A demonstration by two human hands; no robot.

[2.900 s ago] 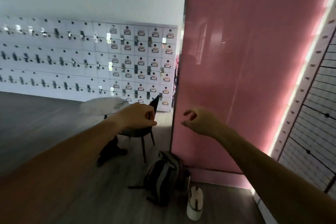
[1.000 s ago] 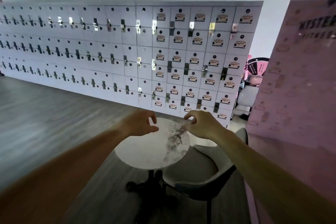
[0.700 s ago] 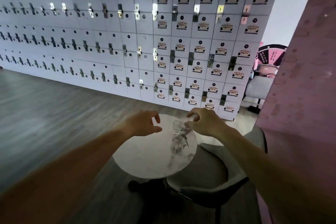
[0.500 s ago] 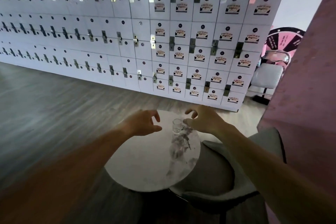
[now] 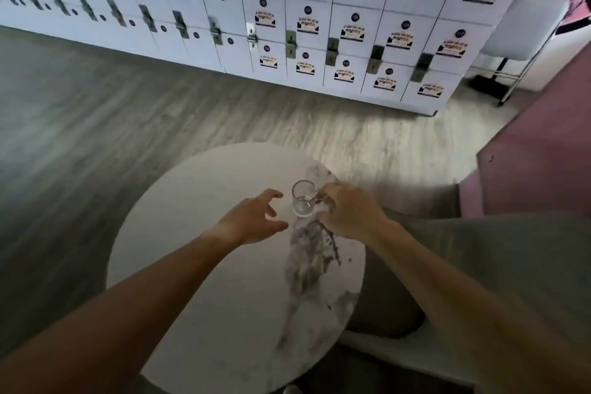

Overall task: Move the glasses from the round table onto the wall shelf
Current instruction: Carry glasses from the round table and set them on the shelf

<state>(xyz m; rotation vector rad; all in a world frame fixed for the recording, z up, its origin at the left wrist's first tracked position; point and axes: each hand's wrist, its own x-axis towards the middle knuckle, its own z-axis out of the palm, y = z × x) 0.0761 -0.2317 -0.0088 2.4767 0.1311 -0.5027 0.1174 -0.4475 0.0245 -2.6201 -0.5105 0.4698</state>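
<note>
at frame centre the glass (image 5: 303, 203) stands upright between both hands; the right hand (image 5: 348, 214) touches it, fingers curled, grip unclear; the left hand (image 5: 252, 217), fingers spread, is just beside.

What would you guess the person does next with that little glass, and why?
Probably close the left hand around the glass and lift. It stands upright on the round table; the left hand's fingers are spread beside it, apart, and the right hand is busy just right of it.

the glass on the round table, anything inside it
The glass looks empty; its clear base and the marbled round table show through. The right hand covers its right side, so any second glass there stays hidden.
</note>
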